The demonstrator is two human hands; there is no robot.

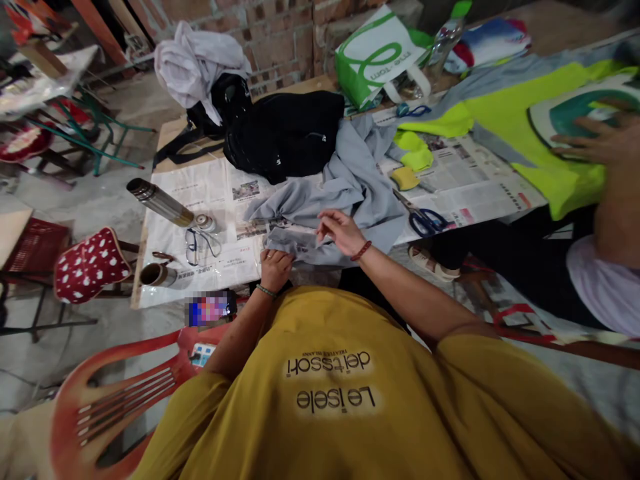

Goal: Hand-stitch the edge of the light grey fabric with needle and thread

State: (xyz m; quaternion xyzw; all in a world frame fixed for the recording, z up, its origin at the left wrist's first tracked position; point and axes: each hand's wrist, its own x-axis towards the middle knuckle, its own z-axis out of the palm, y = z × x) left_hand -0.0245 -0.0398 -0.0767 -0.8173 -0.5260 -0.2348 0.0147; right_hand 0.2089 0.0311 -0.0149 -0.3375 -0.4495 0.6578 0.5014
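Note:
A crumpled grey garment [356, 170] lies on the newspaper-covered table in front of me, one end spreading toward the near edge. My left hand [277, 268] is at that edge, its fingers closed on the grey cloth. Just to the right, my right hand [343, 233] is over the same cloth, its fingertips drawn together as in a pinch. Whatever they may hold is too small to make out. Dark-handled scissors [427, 220] lie right of the garment, with a small yellow pad [405, 178] behind them.
A co-worker's hand [603, 137] rests on an iron [565, 117] over a yellow-grey garment [500, 123]. A black bag [290, 133] and a green-white bag [375, 57] stand behind. Left are a steel flask [160, 202], glasses [203, 245], a cup [157, 274] and a red chair [120, 373].

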